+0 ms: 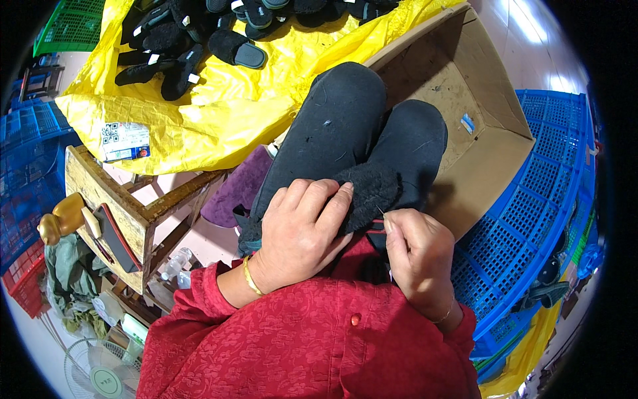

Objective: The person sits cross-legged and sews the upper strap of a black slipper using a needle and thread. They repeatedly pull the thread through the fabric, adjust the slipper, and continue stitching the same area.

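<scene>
My left hand (302, 229) lies over the black fleece slipper (369, 193) on my lap, fingers curled down and clamped on its fuzzy cuff so the edge stays flat and stretched. My right hand (415, 249) is pinched together, thumb and forefinger closed on a thin needle (381, 213) whose tip sits at the slipper's edge, just beside my left fingertips. To do this stitch well I judge I must hold the fleece taut, keep the needle clear of my own left fingers, and pull the thread through evenly so the pile does not swallow it. The thread itself is too fine to make out. Beyond my knees stands an open cardboard box (485, 113), and to its left a yellow plastic sack (219, 113) carries a heap of black slippers (193, 40). A blue plastic crate (538, 199) sits at my right, a worn wooden stool (126, 206) at my left.
</scene>
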Tool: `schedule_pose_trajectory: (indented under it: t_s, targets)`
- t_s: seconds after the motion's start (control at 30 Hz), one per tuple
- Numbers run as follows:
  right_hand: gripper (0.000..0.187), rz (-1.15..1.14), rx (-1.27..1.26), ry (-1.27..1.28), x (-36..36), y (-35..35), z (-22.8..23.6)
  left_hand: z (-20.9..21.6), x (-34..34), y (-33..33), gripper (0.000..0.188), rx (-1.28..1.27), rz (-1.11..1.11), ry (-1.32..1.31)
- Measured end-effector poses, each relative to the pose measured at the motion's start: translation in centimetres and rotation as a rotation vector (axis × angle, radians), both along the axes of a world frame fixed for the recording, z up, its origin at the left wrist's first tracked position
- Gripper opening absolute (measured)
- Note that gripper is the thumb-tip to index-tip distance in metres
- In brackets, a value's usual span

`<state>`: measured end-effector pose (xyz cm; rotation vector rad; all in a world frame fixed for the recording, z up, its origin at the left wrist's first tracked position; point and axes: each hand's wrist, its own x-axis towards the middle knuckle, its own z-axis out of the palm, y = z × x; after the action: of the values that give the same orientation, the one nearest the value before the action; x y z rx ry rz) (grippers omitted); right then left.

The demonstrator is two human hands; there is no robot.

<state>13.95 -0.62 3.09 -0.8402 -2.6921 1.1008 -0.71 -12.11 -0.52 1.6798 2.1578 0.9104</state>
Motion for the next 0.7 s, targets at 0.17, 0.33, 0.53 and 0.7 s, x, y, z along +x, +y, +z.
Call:
schedule_pose_trajectory:
  t_s: [0.17,0.33,0.53,0.7]
  targets:
    - [0.009,0.058,0.041,0.003,0.2,0.2,0.2,0.1,0.1,0.0,0.056,-0.014,0.013,-0.002]
    - [0.011,0.004,-0.042,0.008,0.2,0.2,0.0,0.0,0.1,0.0,0.056,-0.007,0.008,0.007]
    - [0.009,-0.111,-0.128,0.027,0.4,-0.9,-1.1,0.0,0.2,-0.1,0.057,0.004,-0.004,0.026]
    - [0.008,-0.089,-0.101,0.023,0.2,-0.9,-1.1,-0.2,0.4,-0.2,0.057,0.008,-0.028,0.034]
